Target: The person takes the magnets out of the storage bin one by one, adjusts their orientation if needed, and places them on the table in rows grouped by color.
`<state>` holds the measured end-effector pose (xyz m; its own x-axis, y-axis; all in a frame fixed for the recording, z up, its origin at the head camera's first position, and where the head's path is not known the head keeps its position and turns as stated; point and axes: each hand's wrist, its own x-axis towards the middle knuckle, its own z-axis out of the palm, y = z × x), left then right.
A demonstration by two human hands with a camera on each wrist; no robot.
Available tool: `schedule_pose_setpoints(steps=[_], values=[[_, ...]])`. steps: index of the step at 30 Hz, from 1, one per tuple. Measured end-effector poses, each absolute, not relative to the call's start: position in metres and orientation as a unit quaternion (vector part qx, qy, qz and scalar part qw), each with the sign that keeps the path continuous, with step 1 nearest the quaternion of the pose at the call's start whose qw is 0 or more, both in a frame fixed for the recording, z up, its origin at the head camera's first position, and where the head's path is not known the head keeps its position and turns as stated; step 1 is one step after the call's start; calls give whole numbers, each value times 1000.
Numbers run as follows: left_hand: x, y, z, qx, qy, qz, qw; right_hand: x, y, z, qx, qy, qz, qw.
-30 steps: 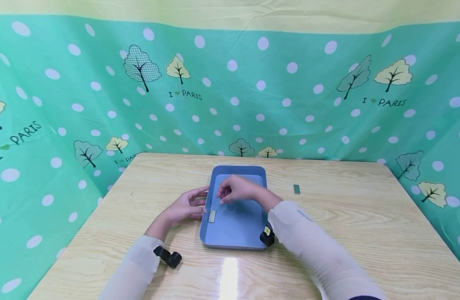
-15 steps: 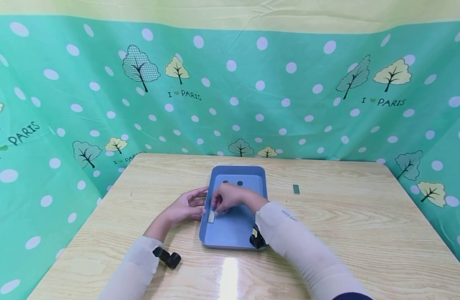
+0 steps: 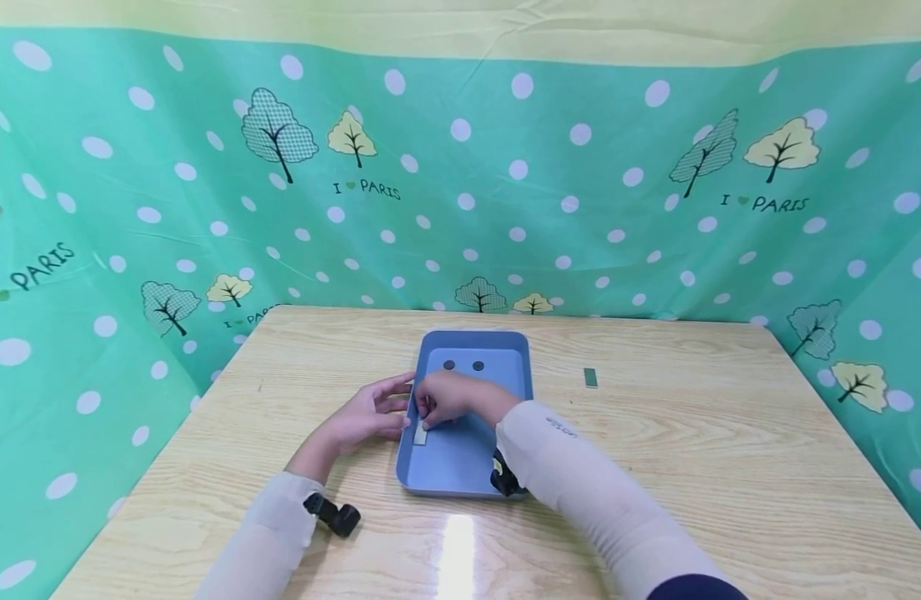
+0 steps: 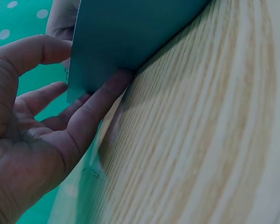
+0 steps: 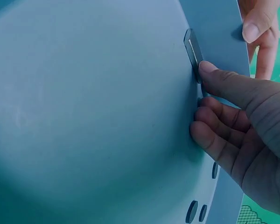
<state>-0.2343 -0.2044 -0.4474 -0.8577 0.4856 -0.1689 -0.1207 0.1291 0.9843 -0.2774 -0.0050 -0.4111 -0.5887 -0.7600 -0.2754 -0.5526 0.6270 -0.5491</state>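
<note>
A blue rectangular tray (image 3: 460,473) lies on the wooden table. My left hand (image 3: 366,421) is beside its left wall; in the left wrist view, outstretched fingers (image 4: 95,105) touch the outer side. Inside the tray, my right hand (image 3: 454,396) has its fingers curled. It pinches the end of a small flat rectangular piece (image 5: 191,49) by the wall, with the thumb (image 5: 224,81) on it. From the head view the piece (image 3: 419,437) looks pale. Beyond the right hand, small dark discs (image 3: 478,366) lie on the tray floor; the right wrist view shows several discs (image 5: 192,212).
A small dark green rectangle (image 3: 591,377) lies on the table, right of the tray. Wood tabletop (image 3: 700,433) extends on both sides. A green dotted cloth (image 3: 520,192) hangs behind and at the sides.
My right hand has moved left and nearer across the tray, onto the rectangular piece. Dark discs beyond it have come into sight. The left hand stays at the tray wall.
</note>
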Motion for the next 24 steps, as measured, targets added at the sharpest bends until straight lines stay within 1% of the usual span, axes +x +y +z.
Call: schedule_pose_setpoints(steps=[7,24], values=[[-234,-204,-447,131,712,649,233,-277,-7,-411,-389,870,-188,237],[-234,-204,-447,134,709,650,239,-277,12,-407,-381,864,-202,260]])
